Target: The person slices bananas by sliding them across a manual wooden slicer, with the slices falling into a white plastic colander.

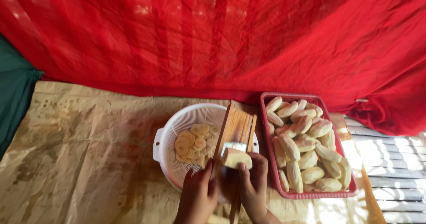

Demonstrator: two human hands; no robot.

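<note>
Head view, looking down. Landmark for all positions: the slicer [236, 130], a wooden board with a metal blade across its middle, lying tilted over the colander [177, 144].

Right hand [254, 184]: at the near end of the slicer, fingers clenched around a peeled plantain [237, 158]. The plantain piece sits on the slicer face just below the blade, its cut end turned toward the camera. Grip is firm, with thumb and fingers wrapped on both sides of the piece.

Left hand [198, 196]: just left of the slicer's near end, fingers pointing up along its left edge. It appears to steady the board, touching the edge; whether it actually clasps the wood or only presses against it, I cannot tell (the fingertips are in shadow).

Colander: white plastic, round, with a side handle, directly under and left of the slicer. Inside it, left of the slicer, lies a heap of pale round slices [195, 142].

Tray [266, 100]: red plastic, rectangular, just right of the slicer, nearly touching it. It is filled with whole peeled plantains, piled in loose rows.

Paper [84, 153]: brown, stained and creased, under the slicer, colander and tray, extending well to the left.

Red cloth [213, 33]: hangs beyond the slicer's far end, across the whole background. A green cloth [13, 86] shows far left of it.
</note>
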